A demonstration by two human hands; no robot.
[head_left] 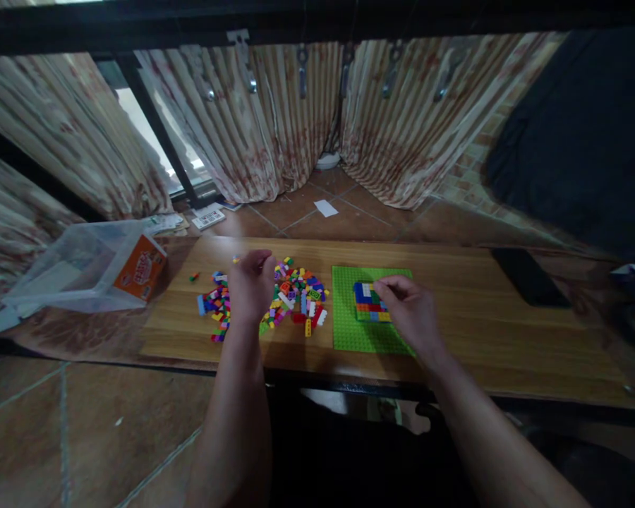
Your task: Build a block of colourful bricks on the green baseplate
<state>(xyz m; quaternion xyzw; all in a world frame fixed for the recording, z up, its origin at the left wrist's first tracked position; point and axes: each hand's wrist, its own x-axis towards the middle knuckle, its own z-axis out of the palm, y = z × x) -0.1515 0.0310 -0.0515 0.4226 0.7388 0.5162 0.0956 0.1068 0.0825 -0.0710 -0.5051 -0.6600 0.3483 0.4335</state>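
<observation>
On the wooden table lies a green studded baseplate (343,331). A rectangle of multicoloured toy bricks (367,307), with blue, white, red and yellow among them, is built on its middle. My right hand (411,305) reaches over the plate from the right, thumb and finger pinched on a toy brick at the far edge of that rectangle; the hand covers part of the build. Over a pile of loose toy bricks (296,293) hovers my left hand (250,288), its fingers curled together. Whatever it may hold is hidden.
A clear plastic box (74,271) with an orange label stands past the table's left end. A black phone-like slab (532,276) lies on the right part of the table (470,317). Curtains (275,127) hang behind, and white paper (326,208) lies on the tiled floor.
</observation>
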